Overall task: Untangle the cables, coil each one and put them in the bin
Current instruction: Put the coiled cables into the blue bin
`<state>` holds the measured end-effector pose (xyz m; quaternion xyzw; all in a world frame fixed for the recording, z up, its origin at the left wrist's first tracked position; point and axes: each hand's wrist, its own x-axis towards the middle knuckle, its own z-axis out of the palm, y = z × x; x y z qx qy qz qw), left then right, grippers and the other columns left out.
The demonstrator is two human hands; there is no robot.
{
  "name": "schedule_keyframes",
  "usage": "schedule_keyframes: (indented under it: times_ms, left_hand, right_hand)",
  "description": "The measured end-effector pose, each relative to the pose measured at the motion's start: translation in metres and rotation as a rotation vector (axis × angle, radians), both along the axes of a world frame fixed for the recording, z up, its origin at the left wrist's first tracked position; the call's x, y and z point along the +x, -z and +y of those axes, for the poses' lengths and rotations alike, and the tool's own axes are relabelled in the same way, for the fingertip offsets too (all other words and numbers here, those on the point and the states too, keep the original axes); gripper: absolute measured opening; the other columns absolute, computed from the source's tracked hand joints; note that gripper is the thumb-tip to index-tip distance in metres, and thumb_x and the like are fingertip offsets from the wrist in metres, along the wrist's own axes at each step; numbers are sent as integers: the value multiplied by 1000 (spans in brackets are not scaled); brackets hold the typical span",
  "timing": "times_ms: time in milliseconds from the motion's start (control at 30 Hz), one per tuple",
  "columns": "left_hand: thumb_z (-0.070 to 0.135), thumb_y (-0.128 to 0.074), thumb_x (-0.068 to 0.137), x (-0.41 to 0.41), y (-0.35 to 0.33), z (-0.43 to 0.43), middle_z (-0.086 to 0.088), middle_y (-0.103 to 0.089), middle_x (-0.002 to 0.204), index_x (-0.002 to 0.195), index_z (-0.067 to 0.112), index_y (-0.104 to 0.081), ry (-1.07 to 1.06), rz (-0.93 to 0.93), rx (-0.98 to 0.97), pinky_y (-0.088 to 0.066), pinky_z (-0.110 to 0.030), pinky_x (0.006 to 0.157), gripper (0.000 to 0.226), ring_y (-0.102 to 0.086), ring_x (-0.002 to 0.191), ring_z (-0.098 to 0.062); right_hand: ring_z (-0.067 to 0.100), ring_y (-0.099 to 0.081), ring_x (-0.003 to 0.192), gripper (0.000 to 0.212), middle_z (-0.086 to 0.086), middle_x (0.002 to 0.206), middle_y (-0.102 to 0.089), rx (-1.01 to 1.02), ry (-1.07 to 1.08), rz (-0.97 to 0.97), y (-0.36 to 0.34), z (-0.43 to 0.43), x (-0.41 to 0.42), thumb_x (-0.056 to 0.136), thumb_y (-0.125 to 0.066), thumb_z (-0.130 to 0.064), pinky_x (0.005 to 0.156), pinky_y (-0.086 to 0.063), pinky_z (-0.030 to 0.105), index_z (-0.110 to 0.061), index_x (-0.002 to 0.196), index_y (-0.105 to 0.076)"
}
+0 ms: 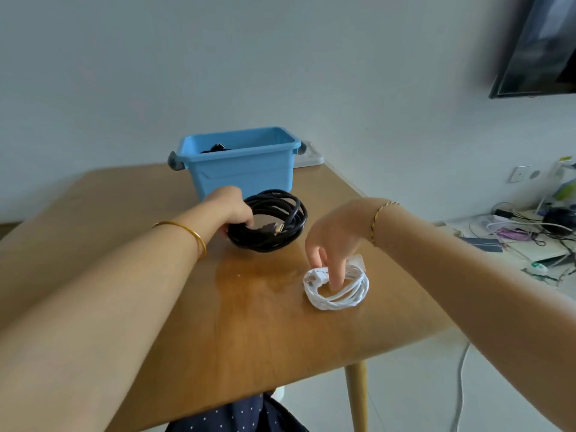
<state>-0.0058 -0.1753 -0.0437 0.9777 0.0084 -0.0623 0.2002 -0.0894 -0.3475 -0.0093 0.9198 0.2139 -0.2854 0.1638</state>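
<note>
Both cables are untangled and coiled, so we judge that we are at the last step: getting them into the bin (pixel 246 176). Our left hand (pixel 232 208) grips the black cable (pixel 274 219) at the ring's left edge, fingers (pixel 247 220) curled round the bundled strands. The coil sits just in front of the bin, low over the table (pixel 187 307) or resting on it, we cannot tell which. Our right hand (pixel 335 241) reaches down on the white cable (pixel 338 294), which lies flat on the table nearer to us and to the right. Its fingers point down and are spread: one stands outside the ring, another dips inside, so they straddle the far strands and seem to be pinching them.

The black cable is thick, matte and springy-looking, wound in a broad loose ring with a gold-tipped plug (pixel 277 228) lying across the middle. The white one is thin, smooth and glossy, wound small and tight, with a flat plug (pixel 318 277) at its left side. The bin is light blue plastic, rectangular and open-topped, with grey caps (pixel 174 162) at its ends; something dark (pixel 218 148) lies inside.

Next, we think, each coil must be lifted as a whole ring and lowered over the rim. The black one may spring open if the grip slackens; the white one needs a pinch that catches all its turns.
</note>
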Motion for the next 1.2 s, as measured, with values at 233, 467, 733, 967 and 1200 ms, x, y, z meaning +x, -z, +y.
schedule_keyframes:
  times_ms: [233, 467, 733, 967, 1200]
  left_hand:
    - [16, -72, 80, -7, -25, 8, -17, -64, 94, 101, 3, -55, -21, -34, -195, -59, -36, 63, 31, -68, 76, -30]
    - [11, -63, 86, 10, -83, 27, -13, -63, 81, 101, 3, -57, -130, -46, -489, -55, -30, 52, 18, -64, 62, -23]
    - [20, -65, 87, 88, -120, 61, -13, -65, 86, 99, 2, -58, -341, -238, -573, -59, -34, 62, 22, -66, 67, -25]
    - [27, -54, 86, 139, -106, 71, -11, -68, 77, 82, 6, -59, -331, -154, -112, -57, -29, 63, 22, -65, 55, -24]
    - [42, -38, 94, 144, -97, 52, 1, -53, 83, 100, 16, -57, -188, -79, 519, -37, -26, 63, 33, -54, 84, -21]
  right_hand:
    - [25, -68, 80, 29, 4, 90, -67, 222, 14, -55, 23, -9, 21, 70, -80, -31, 67, -57, 32, -22, 90, -60]
    - [13, -67, 73, 16, 3, 89, -66, 749, 164, -228, -50, -11, 61, 80, -73, -18, 63, -58, 24, -10, 90, -63]
    - [23, -61, 64, 16, 17, 75, -58, 1195, 589, -366, -83, 14, 171, 77, -72, -9, 56, -57, 30, -2, 81, -58]
    - [19, -51, 50, 31, 7, 55, -51, 704, 472, -627, -81, 53, 241, 76, -70, -8, 51, -50, 30, -7, 55, -47]
    - [17, -45, 54, 29, 4, 63, -45, 364, 337, -615, -56, 64, 246, 85, -55, 1, 53, -37, 27, -9, 60, -42]
